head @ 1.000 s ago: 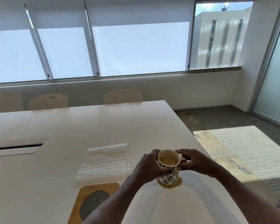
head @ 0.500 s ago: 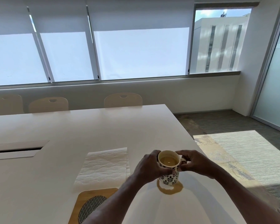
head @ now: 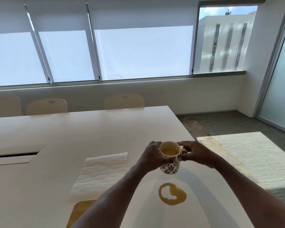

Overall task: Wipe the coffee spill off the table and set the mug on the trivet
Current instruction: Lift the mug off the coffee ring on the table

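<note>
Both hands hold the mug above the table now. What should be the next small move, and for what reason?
Probably carry the mug left and down onto the trivet. The left hand and right hand both grip it above the coffee spill, so neither can take the paper towel until the mug, with coffee in it, stands safely.

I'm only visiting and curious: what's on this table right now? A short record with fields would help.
mug: has coffee in it, held in the air above the table
left hand: grips the mug's side
right hand: holds the mug at its handle
spill: brown ring on the table below the mug, not yet wiped
towel: lies flat, left of the mug, untouched
trivet: wooden, nearer than the towel, partly hidden by the left forearm
</note>
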`<state>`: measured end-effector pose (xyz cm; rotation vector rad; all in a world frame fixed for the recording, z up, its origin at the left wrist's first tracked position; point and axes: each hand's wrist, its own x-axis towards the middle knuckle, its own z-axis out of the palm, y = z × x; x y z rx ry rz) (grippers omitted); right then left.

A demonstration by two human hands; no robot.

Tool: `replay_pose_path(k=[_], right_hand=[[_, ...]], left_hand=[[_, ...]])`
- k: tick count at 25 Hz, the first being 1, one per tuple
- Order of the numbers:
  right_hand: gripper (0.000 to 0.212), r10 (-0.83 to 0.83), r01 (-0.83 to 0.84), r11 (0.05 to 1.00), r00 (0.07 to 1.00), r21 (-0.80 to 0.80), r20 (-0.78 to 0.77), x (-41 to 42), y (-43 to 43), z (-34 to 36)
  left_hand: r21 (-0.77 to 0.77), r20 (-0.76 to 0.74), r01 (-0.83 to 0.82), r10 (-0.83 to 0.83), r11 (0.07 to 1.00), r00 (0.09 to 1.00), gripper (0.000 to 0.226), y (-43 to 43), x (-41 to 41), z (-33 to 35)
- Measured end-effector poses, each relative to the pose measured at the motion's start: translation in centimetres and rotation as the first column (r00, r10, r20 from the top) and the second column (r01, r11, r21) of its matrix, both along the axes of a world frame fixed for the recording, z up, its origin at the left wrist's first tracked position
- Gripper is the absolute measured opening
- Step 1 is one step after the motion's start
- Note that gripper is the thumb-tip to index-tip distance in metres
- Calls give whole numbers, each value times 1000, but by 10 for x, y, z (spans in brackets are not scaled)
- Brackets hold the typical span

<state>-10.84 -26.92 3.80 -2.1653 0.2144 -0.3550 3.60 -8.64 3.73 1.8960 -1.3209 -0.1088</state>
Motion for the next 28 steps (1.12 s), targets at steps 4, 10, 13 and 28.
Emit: replay_pose_path(k=[4,10,13,28], right_hand=[[56,-18,18,1000,1000,14,7,16,-20,4],[59,-41,41,999,999,-20,4,44,-53,-5],[56,-33,33,999,999,-9,-5,54,-65,-12],[53,-31,33,998,999,55,-42,76,-85,-41]], left_hand=[[14,-8,16,-15,1000,1000,68,-20,15,6],[94,-70,-2,9,996,998,73,-56,42,2],[111,-89,-20,30,994,996,71,-69,51,-3],[215,-129,-5,34,977,991,71,-95,73,-24]])
